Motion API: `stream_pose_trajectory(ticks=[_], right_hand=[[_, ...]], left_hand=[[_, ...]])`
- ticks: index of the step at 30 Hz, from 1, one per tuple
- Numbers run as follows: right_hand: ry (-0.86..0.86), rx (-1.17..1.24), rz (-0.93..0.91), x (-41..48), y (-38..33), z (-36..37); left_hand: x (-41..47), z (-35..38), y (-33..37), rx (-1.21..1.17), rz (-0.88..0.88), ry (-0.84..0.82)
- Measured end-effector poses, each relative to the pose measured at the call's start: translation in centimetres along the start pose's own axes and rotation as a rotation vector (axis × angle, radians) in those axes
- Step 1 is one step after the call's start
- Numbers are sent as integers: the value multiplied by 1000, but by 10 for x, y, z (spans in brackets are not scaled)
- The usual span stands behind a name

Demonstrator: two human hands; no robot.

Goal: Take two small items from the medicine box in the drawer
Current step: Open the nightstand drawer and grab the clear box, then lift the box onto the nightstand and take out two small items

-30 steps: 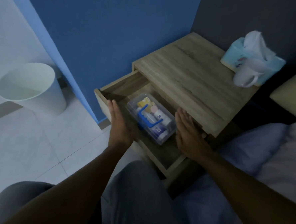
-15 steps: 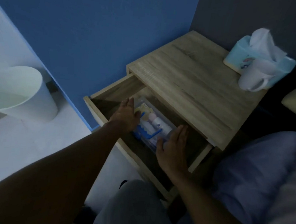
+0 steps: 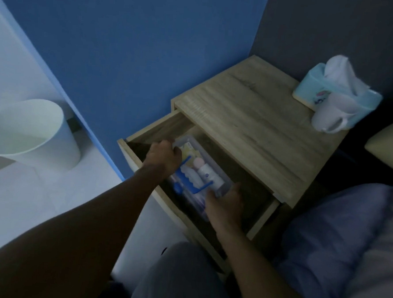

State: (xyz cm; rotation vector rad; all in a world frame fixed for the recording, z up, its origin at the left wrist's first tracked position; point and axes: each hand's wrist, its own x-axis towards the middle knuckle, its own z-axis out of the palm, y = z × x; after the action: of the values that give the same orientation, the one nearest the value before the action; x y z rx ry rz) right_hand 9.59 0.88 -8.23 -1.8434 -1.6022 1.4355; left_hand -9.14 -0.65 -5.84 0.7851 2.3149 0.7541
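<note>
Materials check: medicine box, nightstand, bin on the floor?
Medicine box: clear glossy plastic, probably; contents show through, blue handle on top. Nightstand: matte wood-grain, likely laminate board; streaky printed-looking grain. Bin: pale, smooth, looks like moulded plastic.

- Both arms are bare from the hands up to the picture edge; no sleeve is visible on them.
- The left hand (image 3: pixel 164 157) has no ring, no watch and no glove that can be seen.
- The right hand (image 3: pixel 225 204) is bare too, and its wrist carries no band.
- The legs wear grey trousers (image 3: pixel 183 279) of plain cloth, without pattern.
- The light is dim, so small details are not clear.
</note>
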Motion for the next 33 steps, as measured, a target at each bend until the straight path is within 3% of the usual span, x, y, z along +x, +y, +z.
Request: stream_pose_trajectory(ticks=[5,10,17,22,33], right_hand=[[-26,130,-110,-28,-39,-24],[-29,83,-155,-24,-90,-49],[112,81,-264,9,-156,-69],[151,101,-275,48,-185,-77],[173,53,-287,124,-184,-63]], left_hand=[[-16,-39,28,151,92,139],[-20,-79,64,125,196,266],[21,-114,106,-18,150,254],[66,-117,129,-166,208,240],[146,-80,120,-221,311,139]])
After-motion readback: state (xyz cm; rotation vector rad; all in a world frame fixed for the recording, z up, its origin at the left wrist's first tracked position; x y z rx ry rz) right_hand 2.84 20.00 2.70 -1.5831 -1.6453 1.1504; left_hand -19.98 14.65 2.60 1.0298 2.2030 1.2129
